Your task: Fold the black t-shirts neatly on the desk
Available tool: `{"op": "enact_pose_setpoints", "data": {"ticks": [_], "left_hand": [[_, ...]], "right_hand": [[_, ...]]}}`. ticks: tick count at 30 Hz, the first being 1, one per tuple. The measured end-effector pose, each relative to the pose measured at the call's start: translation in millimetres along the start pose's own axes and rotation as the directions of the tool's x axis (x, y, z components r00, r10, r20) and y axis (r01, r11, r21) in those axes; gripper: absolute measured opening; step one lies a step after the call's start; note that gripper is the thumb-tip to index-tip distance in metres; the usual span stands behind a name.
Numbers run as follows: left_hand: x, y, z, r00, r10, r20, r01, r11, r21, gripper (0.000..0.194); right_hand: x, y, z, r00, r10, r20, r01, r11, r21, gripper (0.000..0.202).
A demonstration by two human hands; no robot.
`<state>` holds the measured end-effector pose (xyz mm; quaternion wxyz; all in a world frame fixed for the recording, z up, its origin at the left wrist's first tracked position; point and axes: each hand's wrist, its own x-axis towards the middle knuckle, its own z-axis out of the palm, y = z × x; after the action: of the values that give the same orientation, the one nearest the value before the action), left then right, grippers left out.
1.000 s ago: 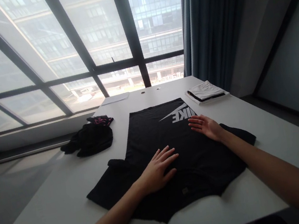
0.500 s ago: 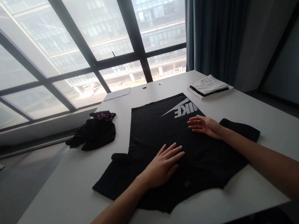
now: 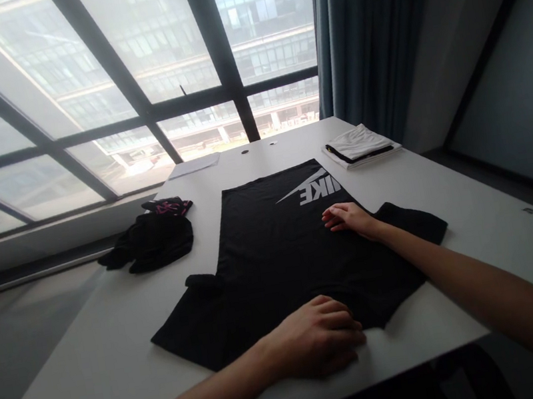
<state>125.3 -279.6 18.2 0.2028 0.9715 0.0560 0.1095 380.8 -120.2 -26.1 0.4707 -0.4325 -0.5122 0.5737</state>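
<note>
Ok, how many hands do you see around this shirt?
2. The left hand is at the near edge of the black Nike T-shirt; the right hand is beside its white lettering. Both are plainly visible.

The black shirt (image 3: 263, 240) bears pale lettering (image 3: 316, 190); the curtain (image 3: 352, 37) is grey-blue.

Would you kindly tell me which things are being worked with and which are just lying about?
Being worked with:
black shirt, spread on the table
left hand at its near edge
right hand near its lettering

Lying about:
dark clothing heap, left
folded white clothing, right
papers, far edge
</note>
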Motion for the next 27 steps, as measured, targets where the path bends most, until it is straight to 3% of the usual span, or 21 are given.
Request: {"op": "enact_pose_setpoints", "data": {"ticks": [5,17,27], "left_hand": [[3,4,6.1,1.000,-0.009,-0.013,0.009,1.000,0.008,0.053],[11,9,16.4,0.997,-0.057,0.049,0.053,0.996,0.069,0.053],[7,5,12.6,0.990,0.058,0.128,-0.057,0.998,-0.015,0.062]], "right_hand": [[2,1,-1,1.000,0.010,0.021,-0.009,1.000,-0.013,0.015],[2,0,0,1.000,-0.019,0.013,0.020,0.997,-0.068,0.013],[2,1,1,1.000,-0.025,0.010,0.025,0.998,-0.060,0.013]]}}
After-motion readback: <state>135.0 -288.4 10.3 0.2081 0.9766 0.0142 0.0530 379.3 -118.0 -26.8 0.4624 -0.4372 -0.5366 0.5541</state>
